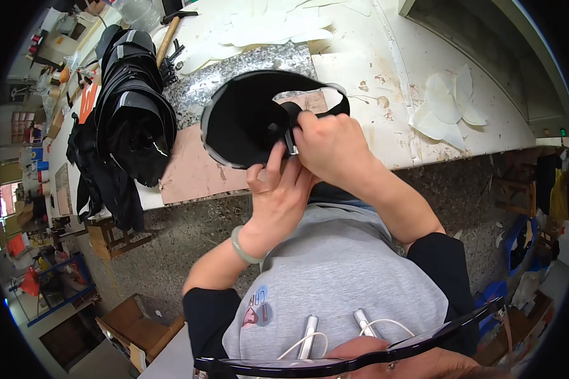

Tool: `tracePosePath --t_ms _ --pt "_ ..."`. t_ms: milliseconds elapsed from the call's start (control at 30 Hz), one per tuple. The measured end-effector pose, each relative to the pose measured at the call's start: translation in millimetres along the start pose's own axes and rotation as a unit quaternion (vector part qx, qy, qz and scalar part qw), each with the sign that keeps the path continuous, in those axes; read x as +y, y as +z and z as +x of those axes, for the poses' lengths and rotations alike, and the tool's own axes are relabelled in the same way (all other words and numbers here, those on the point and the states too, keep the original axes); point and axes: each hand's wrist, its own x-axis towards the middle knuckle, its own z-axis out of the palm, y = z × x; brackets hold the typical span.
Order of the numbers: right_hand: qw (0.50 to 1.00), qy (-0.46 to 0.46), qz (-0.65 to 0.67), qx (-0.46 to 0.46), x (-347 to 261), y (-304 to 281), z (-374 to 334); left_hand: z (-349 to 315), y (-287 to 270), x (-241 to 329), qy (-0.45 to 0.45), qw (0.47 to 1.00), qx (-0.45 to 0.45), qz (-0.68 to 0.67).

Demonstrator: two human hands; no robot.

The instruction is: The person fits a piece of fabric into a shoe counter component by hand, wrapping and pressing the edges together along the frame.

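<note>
A black, curved shoe upper point(243, 117) with a pale edge is held up over the near edge of the worktable, its wide opening facing me. My right hand point(335, 148) grips its near right side, the fingers folded and the thumb hidden. Just below, my left hand point(278, 199) pinches the lower edge with bent fingers, one of them reaching inside. Between the two hands shows a small shiny strip point(293, 142), too little of it visible to name. A thin black band of the upper arcs to the right, above my right hand.
Several similar black uppers point(129, 101) are nested in a stack at the left. Behind lie a hammer point(167, 39), a speckled stone slab point(265, 60) and white cut pieces point(278, 25). More pale pieces point(446, 104) lie right. A pinkish board point(193, 167) edges the table.
</note>
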Motion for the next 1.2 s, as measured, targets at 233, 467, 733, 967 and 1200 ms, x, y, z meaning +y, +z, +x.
tracePosePath --t_ms 233,467,733,967,1200 --pt "0.932 -0.165 0.291 0.140 -10 -64 24 31 -6 -47 -0.180 0.963 0.132 -0.153" --pt "0.925 -0.055 0.358 0.111 -1 -34 16 39 -51 -82 -0.358 0.649 0.210 -0.637" --pt "0.895 -0.128 0.393 0.166 -24 -7 31 18 -72 -74 -0.361 0.460 0.156 -0.796" --pt "0.911 -0.112 0.337 0.210 -19 -18 35 0 -67 -52 -0.393 0.502 0.139 -0.758" --pt "0.850 -0.185 0.494 -0.005 -11 -23 21 -19 -65 -84 -0.334 0.661 0.004 -0.672"
